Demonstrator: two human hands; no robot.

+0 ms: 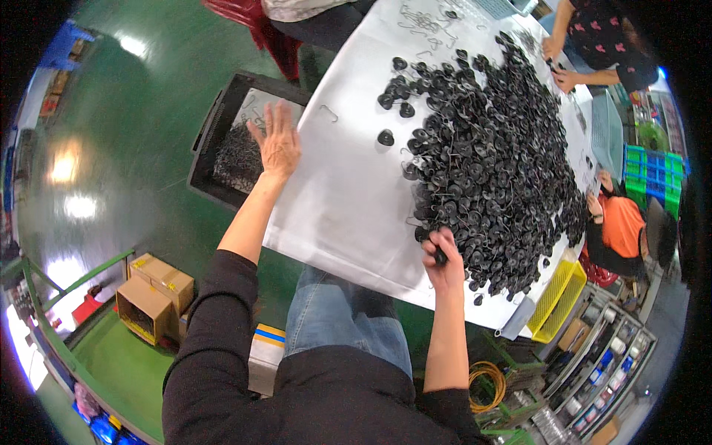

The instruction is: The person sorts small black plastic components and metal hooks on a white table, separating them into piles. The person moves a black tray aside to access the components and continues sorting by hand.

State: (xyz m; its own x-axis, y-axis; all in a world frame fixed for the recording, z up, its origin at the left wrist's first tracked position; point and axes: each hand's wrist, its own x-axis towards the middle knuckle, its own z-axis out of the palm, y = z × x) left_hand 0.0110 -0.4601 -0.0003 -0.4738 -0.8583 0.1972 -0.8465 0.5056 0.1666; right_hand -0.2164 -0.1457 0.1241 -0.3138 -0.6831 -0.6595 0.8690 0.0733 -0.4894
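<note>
A big heap of small round black pieces with thin wire hooks (504, 163) covers the right half of the white-topped table (334, 208). At the heap's near left edge, my right hand (445, 265) has its fingers closed on one round black piece (440, 256). My left hand (279, 148) is open, fingers stretched out, over the table's left edge beside a black crate (204, 159). Inside the crate lie many thin metal wire hooks (237, 156). A single wire hook (328, 113) rests on the table to the right of my left hand.
Loose wire hooks (426, 22) lie at the table's far end. Another person's hands (560, 67) work at the far right; a person in orange (623, 222) sits along the right side. A yellow basket (556, 300) stands at the near right corner. Cardboard boxes (159, 289) stand at lower left.
</note>
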